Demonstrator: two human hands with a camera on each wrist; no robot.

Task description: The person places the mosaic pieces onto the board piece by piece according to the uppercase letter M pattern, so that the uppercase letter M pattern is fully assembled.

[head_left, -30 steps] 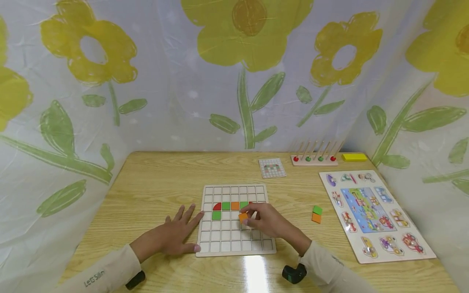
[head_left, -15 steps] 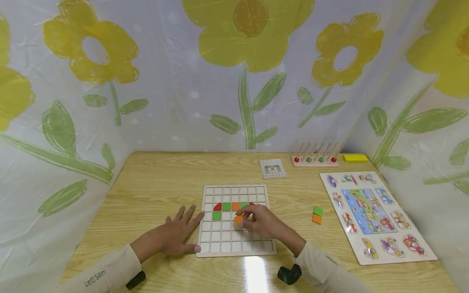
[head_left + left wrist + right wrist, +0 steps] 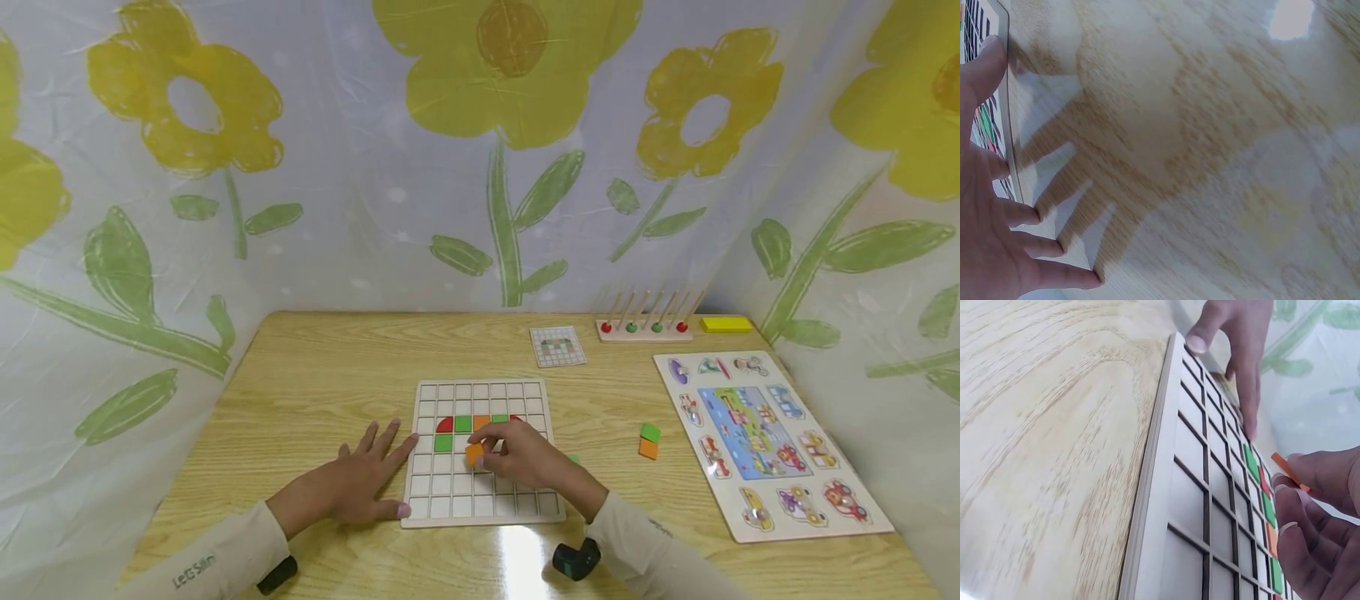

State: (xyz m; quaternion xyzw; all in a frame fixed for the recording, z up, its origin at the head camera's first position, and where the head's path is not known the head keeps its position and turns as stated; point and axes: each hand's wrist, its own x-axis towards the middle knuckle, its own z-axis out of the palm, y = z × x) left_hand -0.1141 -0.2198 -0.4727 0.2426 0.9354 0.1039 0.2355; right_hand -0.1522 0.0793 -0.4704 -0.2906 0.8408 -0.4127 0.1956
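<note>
A wooden grid board (image 3: 440, 505) lies on the table, with a row of tiles set in its cells: a rounded red tile (image 3: 446, 425), a green tile (image 3: 462, 424), an orange tile (image 3: 482, 422) and others partly covered. Another green tile (image 3: 443, 443) sits below the red one. Above the board's middle, my right hand (image 3: 521, 454) pinches a loose orange square tile (image 3: 474, 454) between thumb and finger; in the right wrist view this tile (image 3: 1289, 471) is tilted, off the cells. My left hand (image 3: 360, 479) lies with spread fingers, its thumb and forefinger touching the board's left edge.
A green tile (image 3: 650, 432) and an orange tile (image 3: 648, 449) lie right of the board. A bit of green (image 3: 573, 458) shows beside my right wrist. Further back are a pattern card (image 3: 557, 347), a pegged rack (image 3: 643, 335) and a yellow block (image 3: 726, 324). A picture puzzle (image 3: 772, 446) fills the right side.
My right hand has carried the orange tile leftward and slightly nearer across the board. A bit of green beside the wrist has come into view. My left hand has stayed still.
</note>
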